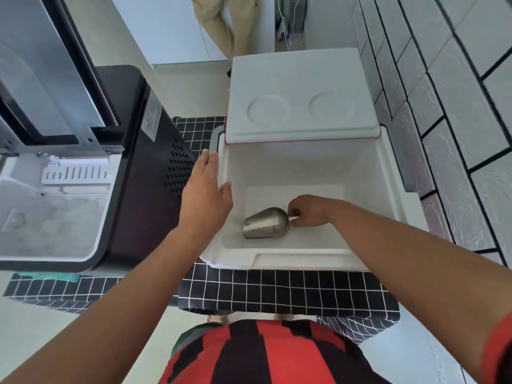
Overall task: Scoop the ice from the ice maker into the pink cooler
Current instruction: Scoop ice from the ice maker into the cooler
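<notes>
The cooler [279,260] stands open in front of me, white inside, its lid [302,101] raised at the back with a thin pink edge. A metal scoop [266,223] lies on its side on the cooler's floor. My right hand [307,211] is down inside the cooler, fingers closed on the scoop's handle. My left hand [206,192] rests flat on the cooler's left rim, fingers apart. To the left is the black ice maker [144,173] with its lid up; a mass of ice [55,223] fills its white bin.
Both appliances stand on a black-and-white grid cloth [277,289]. A white tiled wall [443,106] runs along the right. Another person's legs [221,20] are at the top, beyond the cooler. The cooler's grey handle [214,137] sticks out at its left.
</notes>
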A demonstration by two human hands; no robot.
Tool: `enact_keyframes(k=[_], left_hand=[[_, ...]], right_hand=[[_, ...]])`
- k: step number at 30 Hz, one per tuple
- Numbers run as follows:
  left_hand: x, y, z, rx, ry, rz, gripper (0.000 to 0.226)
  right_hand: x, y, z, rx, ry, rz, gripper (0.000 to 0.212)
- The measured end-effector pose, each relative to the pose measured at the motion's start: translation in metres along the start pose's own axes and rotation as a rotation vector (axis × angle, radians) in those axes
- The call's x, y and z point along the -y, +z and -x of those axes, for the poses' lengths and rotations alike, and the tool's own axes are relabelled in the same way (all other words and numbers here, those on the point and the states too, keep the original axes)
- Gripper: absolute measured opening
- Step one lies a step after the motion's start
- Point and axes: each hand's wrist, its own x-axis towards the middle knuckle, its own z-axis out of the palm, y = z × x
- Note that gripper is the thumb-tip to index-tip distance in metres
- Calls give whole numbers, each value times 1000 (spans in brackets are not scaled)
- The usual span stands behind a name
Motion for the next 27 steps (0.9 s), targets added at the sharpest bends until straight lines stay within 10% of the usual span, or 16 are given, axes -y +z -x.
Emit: enact_keyframes(k=[17, 27], left_hand=[[19, -72, 1, -142, 196, 351, 54], [184, -182, 16, -359, 153, 239, 45]], right_hand=[[63, -24, 104, -753, 68, -586, 9], [238, -57, 98, -873, -171, -475, 14]])
